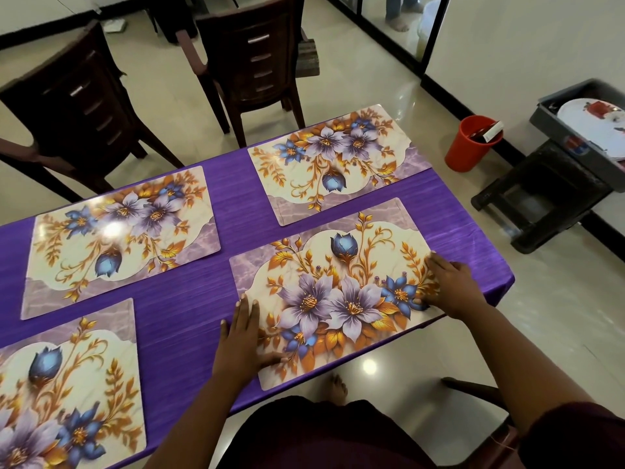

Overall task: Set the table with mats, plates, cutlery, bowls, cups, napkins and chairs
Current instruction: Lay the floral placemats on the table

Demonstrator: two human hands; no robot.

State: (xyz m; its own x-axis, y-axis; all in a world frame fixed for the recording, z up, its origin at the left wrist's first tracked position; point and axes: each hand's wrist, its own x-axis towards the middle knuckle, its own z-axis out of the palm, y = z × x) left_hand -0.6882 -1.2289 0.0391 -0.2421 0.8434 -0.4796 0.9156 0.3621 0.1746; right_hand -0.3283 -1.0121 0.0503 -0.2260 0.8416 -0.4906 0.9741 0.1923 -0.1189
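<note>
1. So basically it all comes down to the near-right mat (338, 292), lower right of centre in the frame. Its long axis runs from lower left up to upper right, roughly along the table edge, and its right end looks like it pokes slightly past the corner of the purple cloth (209, 299).

2. Left hand (241, 336) sits on the mat's left short edge, fingers straight and together, pointing away from the person, thumb lying across the near corner. Flat contact, not a pinch as far as I can tell.

3. Right hand (446, 286) is on the opposite short edge, fingers spread flat on the surface, thumb down near the blue flower. Nothing is gripped; it presses.

4. With one hand on each end, my guess is the next bit is a nudge to the left and away from the near edge to square it with the mat behind (338, 164). Both hands are equally placed for that.

5. Forearms come in from the bottom of the frame, right one stretched further out.

6. Other mats: one at upper left of the table (118, 238), one at the lower left (67, 384). All four down, I'd say.

7. Plates (592, 126) wait in a dark tub (554, 113) at the far right, red cup (470, 147) on the floor beside it, two chairs (250, 59) at the top.
</note>
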